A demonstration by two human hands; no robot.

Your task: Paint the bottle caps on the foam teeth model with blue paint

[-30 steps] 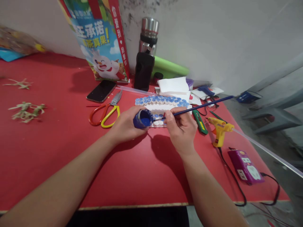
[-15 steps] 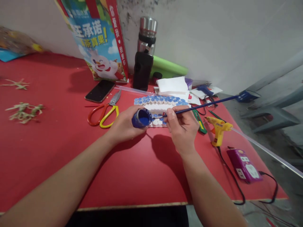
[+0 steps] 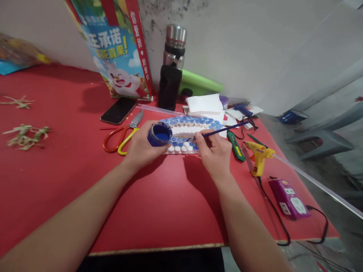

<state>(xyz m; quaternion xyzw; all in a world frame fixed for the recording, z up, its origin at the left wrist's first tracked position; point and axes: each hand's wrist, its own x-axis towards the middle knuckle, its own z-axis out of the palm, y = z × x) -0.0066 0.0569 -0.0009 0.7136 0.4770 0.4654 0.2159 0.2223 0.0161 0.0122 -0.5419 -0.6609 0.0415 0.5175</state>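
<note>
My left hand (image 3: 141, 145) is wrapped round a small pot of blue paint (image 3: 160, 134), held just above the red table (image 3: 70, 162). My right hand (image 3: 213, 149) pinches a long blue paintbrush (image 3: 224, 129); its tip rests on a white piece (image 3: 187, 133) studded with rows of small round caps, several of them painted blue. The brush handle points up and to the right.
Red-and-yellow scissors (image 3: 120, 136), a black phone (image 3: 118, 110), a printed bag (image 3: 119, 53) and a dark flask (image 3: 170, 75) lie behind. A green utility knife (image 3: 236, 145), yellow glue gun (image 3: 258, 158), purple power strip (image 3: 288, 198), white paper (image 3: 204, 104) and green roll (image 3: 198, 81) sit right.
The brush tip has left the paint pot and come down onto the caps. My left hand has drawn the pot a little to the left.
</note>
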